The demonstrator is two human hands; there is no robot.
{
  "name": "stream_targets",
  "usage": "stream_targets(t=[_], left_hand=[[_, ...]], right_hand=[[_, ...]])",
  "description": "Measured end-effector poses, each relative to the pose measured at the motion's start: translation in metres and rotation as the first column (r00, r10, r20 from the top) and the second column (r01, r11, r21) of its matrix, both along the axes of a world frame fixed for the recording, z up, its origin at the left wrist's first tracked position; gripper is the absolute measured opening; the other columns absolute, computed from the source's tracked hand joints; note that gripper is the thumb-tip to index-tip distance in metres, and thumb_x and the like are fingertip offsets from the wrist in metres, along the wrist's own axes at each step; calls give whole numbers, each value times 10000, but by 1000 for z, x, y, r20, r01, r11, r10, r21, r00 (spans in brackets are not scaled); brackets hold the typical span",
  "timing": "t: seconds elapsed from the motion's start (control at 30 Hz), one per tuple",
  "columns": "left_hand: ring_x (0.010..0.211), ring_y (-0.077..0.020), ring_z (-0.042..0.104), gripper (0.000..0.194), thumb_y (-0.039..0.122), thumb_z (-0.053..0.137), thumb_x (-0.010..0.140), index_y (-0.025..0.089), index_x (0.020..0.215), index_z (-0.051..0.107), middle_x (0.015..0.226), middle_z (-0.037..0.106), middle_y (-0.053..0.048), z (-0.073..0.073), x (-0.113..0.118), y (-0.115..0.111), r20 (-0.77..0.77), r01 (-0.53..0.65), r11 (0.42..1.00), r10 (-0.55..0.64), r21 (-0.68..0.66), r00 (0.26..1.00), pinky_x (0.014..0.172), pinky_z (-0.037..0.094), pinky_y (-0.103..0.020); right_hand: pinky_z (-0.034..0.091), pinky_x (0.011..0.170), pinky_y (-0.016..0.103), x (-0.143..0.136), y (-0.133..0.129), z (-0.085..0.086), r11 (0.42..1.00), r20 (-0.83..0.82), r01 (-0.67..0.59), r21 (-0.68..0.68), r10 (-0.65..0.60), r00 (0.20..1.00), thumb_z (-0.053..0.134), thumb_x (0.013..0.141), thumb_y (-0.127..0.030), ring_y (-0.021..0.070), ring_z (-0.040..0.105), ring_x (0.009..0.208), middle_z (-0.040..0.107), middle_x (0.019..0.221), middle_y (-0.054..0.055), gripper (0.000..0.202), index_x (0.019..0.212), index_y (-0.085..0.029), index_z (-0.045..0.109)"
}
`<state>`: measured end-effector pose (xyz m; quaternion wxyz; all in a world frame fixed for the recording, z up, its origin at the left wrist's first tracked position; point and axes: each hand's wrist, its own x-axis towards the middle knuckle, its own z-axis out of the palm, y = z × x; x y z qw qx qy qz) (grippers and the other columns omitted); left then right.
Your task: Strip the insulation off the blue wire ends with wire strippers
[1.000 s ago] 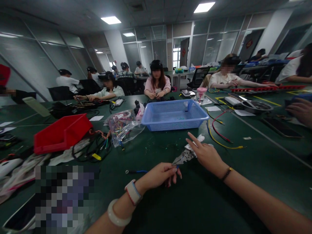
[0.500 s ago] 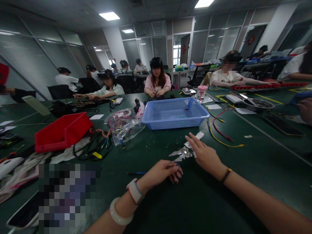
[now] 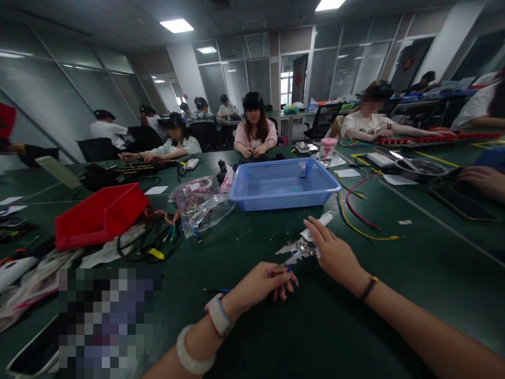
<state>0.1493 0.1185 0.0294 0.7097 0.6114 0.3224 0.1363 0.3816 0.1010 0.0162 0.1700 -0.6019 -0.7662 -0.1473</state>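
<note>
My right hand [image 3: 335,255] is closed round the white-wrapped handles of a metal wire stripper [image 3: 302,248], whose jaws stand apart and point left. Just below the jaws, my left hand [image 3: 270,281] pinches a blue wire [image 3: 290,268] between thumb and finger. Another stretch of blue wire with a dark end [image 3: 216,290] shows to the left of that hand, over the green table [image 3: 315,337]. Whether the lower jaw touches the wire is too small to tell.
A blue basket [image 3: 284,202] stands beyond my hands. To its left are a plastic bag of wires [image 3: 201,202] and a red bin [image 3: 102,216]. Loose coloured wires [image 3: 355,210] lie right. Another person's hand [image 3: 485,179] is at the right edge.
Both my hands and the wire stripper have shifted very slightly right and down in the view. The other person's hand at the right edge now reaches over a dark flat object.
</note>
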Motion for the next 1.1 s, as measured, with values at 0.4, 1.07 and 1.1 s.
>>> stream_targets(t=[0.4, 1.07, 1.1], left_hand=[[515, -46, 501, 312, 402, 565, 880, 109, 931, 658, 742, 626, -9, -1, -2, 1, 37, 84, 996, -84, -6, 996, 457, 282, -174], [508, -42, 504, 317, 405, 547, 897, 111, 934, 661, 735, 625, -14, -4, -2, 3, 63, 152, 988, -151, -10, 986, 439, 266, -165], [512, -44, 505, 317, 406, 549, 896, 111, 932, 658, 737, 626, -15, -4, -2, 3, 62, 155, 988, -154, -16, 986, 443, 270, -166]], right_hand=[[542, 773, 377, 5, 3, -1, 999, 119, 18, 37, -22, 993, 394, 808, 0, 260, 595, 1015, 563, 1266, 158, 446, 1224, -124, 498], [508, 674, 298, 5, 3, 3, 997, 39, 34, -73, -31, 999, 419, 802, -25, 199, 646, 880, 573, 1239, 117, 420, 1182, -176, 518], [518, 697, 305, 5, 3, 2, 997, 15, 21, -78, -20, 1000, 408, 788, -9, 207, 643, 933, 543, 1293, 126, 469, 1218, -175, 496]])
